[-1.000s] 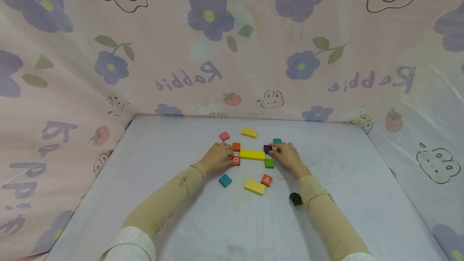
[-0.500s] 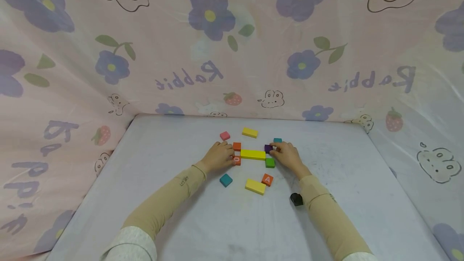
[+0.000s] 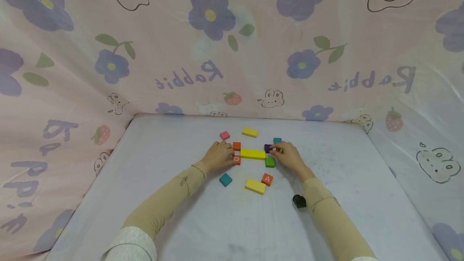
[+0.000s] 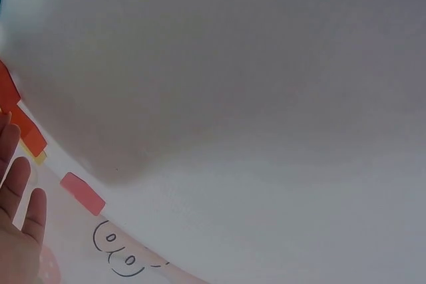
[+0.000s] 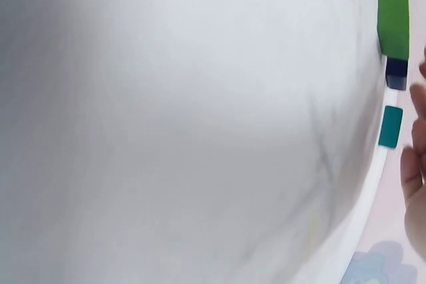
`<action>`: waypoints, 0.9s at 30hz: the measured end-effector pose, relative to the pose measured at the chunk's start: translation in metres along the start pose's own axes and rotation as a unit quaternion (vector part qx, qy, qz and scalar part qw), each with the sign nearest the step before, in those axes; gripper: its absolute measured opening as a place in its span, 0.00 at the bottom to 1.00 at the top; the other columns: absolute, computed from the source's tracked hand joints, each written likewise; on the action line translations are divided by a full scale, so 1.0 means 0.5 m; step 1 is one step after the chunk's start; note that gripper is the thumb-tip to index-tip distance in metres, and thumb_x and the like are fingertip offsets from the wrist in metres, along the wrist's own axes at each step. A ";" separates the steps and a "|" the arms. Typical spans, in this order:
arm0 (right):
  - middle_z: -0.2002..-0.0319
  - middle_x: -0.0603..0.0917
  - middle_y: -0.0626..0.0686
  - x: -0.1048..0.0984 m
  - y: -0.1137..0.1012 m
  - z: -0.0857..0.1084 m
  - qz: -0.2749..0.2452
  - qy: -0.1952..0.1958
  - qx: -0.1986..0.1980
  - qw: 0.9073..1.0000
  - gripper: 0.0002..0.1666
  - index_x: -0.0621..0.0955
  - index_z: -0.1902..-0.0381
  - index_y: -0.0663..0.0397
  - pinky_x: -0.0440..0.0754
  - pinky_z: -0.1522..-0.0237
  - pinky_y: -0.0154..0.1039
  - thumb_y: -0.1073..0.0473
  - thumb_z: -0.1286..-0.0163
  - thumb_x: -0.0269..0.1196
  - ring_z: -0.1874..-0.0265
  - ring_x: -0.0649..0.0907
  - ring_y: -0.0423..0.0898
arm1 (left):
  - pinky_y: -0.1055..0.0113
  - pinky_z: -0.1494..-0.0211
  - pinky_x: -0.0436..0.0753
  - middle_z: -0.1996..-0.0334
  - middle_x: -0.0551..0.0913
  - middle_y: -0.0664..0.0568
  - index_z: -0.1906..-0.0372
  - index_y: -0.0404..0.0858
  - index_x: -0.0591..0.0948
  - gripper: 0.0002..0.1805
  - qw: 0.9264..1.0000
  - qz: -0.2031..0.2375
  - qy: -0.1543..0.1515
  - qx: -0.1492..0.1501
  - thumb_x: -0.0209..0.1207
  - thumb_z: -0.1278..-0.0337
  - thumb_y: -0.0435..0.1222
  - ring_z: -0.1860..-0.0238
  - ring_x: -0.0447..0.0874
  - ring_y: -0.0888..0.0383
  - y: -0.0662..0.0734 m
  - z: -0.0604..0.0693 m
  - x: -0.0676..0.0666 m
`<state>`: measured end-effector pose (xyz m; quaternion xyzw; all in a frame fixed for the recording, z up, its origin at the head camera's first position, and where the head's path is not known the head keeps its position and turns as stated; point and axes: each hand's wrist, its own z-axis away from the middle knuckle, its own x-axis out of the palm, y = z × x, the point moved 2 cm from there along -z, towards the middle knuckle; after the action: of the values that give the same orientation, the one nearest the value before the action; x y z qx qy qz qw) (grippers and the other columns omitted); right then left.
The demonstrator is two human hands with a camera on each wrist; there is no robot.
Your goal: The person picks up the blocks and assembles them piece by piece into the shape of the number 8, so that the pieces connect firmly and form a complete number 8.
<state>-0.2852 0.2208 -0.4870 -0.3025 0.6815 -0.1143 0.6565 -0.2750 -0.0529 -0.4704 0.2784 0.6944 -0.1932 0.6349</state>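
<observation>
A long yellow block lies mid-table. At its left end are a plain orange block and a lettered orange block; at its right end, a purple block and a green block. My left hand rests beside the orange pair, its fingertips touching them and covering part of the lettered one. In the left wrist view its fingers look fairly straight. The thumb and index finger of my right hand pinch the purple block at its right edge, hiding that edge.
Around the group lie a pink block, two shorter yellow blocks, two teal blocks and an orange block marked A. A black object sits against the right sleeve. A patterned curtain rises behind the white table.
Both hands stay almost where they were, and the blocks keep their places. The right forearm has shifted slightly right and down, and the black object beside it has moved the same way.
</observation>
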 end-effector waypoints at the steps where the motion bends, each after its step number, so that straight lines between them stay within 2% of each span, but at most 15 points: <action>1: 0.69 0.80 0.52 -0.001 0.001 0.001 -0.008 -0.006 0.003 1.000 0.14 0.83 0.56 0.53 0.67 0.66 0.37 0.52 0.35 0.61 0.70 0.72 0.46 | 0.59 0.48 0.73 0.60 0.81 0.54 0.61 0.44 0.83 0.17 1.000 0.000 0.002 0.000 0.62 0.48 0.52 0.55 0.72 0.55 0.000 0.000 0.000; 5: 0.70 0.80 0.50 -0.003 0.006 0.009 -0.032 -0.037 0.012 0.999 0.11 0.85 0.62 0.51 0.68 0.67 0.36 0.53 0.37 0.63 0.70 0.72 0.45 | 0.59 0.48 0.73 0.61 0.81 0.55 0.61 0.45 0.83 0.17 1.000 -0.005 0.009 -0.001 0.61 0.48 0.53 0.56 0.72 0.55 -0.002 -0.001 0.002; 10: 0.70 0.80 0.50 -0.004 0.003 0.020 -0.039 -0.062 0.012 0.997 0.11 0.85 0.64 0.52 0.68 0.68 0.35 0.52 0.38 0.64 0.71 0.71 0.44 | 0.59 0.48 0.73 0.60 0.81 0.55 0.60 0.45 0.83 0.17 1.000 -0.009 0.005 -0.004 0.61 0.47 0.53 0.55 0.73 0.55 -0.003 -0.001 0.005; 19: 0.70 0.81 0.50 -0.005 -0.005 0.023 -0.029 -0.070 0.017 0.997 0.11 0.85 0.63 0.53 0.67 0.68 0.36 0.53 0.38 0.63 0.70 0.71 0.45 | 0.58 0.47 0.73 0.58 0.82 0.53 0.59 0.44 0.83 0.17 1.000 0.003 0.003 -0.008 0.61 0.47 0.51 0.54 0.73 0.54 0.001 0.004 0.000; 27: 0.67 0.81 0.51 -0.014 -0.020 0.032 -0.019 -0.061 0.029 0.998 0.12 0.85 0.61 0.51 0.67 0.66 0.36 0.51 0.37 0.63 0.67 0.71 0.46 | 0.58 0.48 0.72 0.58 0.82 0.52 0.59 0.42 0.83 0.18 1.000 0.023 -0.003 -0.014 0.62 0.47 0.50 0.53 0.72 0.54 0.005 0.006 -0.003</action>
<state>-0.2676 0.2207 -0.4773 -0.3024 0.6307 -0.1282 0.7030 -0.2711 -0.0532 -0.4693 0.2847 0.6888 -0.1699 0.6447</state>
